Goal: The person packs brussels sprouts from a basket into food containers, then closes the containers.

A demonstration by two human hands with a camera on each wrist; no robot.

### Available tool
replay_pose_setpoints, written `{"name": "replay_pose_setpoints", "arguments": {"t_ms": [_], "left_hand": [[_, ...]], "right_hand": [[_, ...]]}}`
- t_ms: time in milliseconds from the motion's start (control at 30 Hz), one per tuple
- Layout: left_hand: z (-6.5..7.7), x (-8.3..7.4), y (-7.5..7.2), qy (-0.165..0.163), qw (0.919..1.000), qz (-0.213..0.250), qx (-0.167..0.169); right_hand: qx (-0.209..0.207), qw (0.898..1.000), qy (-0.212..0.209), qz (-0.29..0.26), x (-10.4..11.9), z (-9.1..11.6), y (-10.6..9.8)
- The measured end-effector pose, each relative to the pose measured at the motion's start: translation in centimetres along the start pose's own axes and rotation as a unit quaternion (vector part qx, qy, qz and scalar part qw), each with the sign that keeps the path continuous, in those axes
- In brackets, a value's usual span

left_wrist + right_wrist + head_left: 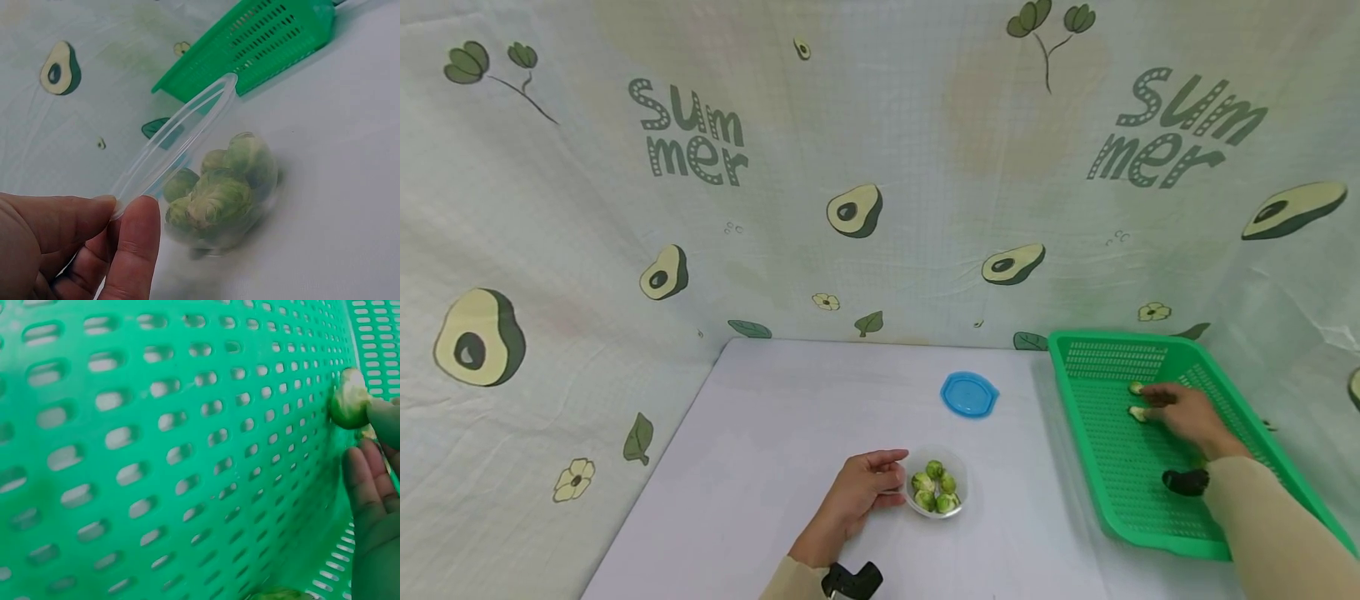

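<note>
- Backdrop: printed cloth [917,142] behind a white table [820,408].
- Left hand [865,492]: thumb and a finger pinch the rim of the clear cup [938,513], which stands on the table with sprouts [948,502] inside.
- Right hand [1187,414]: in the green basket [1120,483], fingers part-spread and not closed round anything. Thumb is at one loose sprout [351,403]; firm contact cannot be told.
- Technique, as judged: bring thumb and fingertips to opposite sides of one sprout, then lift clear of the slotted floor. Light pressure should do; a round sprout may roll if pushed from one side.
- Left pinch should be gentle, since the thin rim probably flexes; keeping the cup level would guard against spilling.
- Count, sprouts: five visible in the cup; two by the right fingertips; one more green piece, mostly hidden, under the right wrist.
- Count, other: one cup, one basket, one blue lid [969,395] lying on the table beyond the cup, two hands.
</note>
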State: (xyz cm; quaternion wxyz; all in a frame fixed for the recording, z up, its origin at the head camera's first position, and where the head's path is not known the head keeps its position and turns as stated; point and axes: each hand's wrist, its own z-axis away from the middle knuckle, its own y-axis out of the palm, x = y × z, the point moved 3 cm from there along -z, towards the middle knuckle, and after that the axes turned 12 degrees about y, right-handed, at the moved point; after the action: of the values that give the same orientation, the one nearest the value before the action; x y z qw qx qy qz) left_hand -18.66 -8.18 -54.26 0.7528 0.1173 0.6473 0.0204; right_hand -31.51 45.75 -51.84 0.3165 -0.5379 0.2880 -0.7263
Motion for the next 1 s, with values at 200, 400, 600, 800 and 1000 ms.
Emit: {"name": "replay_pose_setpoints", "arguments": {"t_ms": [200,400,600,800,1000], "left_hand": [[0.3,-0.1,-0.1,-0.004,1.0000,-0.006,-0.002],[0.2,0.1,-0.1,-0.003,1.0000,-0.006,-0.004],[0.0,0.2,-0.2,-0.001,1.0000,-0.009,-0.003],[0.1,0.1,-0.2,0.000,0.9999,-0.011,0.000],[0.1,0.0,-0.2,-0.001,1.0000,-0.006,-0.003]], "right_hand": [[0.017,1.000,0.012,0.023,-0.3,0.4,-0.2],[0.035,0.998,0.013,0.050,0.2,0.7,-0.2],[0.030,0.997,-0.004,0.073,0.5,0.4,0.1],[0.017,0.997,-0.036,0.071,1.3,0.3,0.8],[0.003,0.995,-0.070,0.064,2.3,0.0,1.4]]}}
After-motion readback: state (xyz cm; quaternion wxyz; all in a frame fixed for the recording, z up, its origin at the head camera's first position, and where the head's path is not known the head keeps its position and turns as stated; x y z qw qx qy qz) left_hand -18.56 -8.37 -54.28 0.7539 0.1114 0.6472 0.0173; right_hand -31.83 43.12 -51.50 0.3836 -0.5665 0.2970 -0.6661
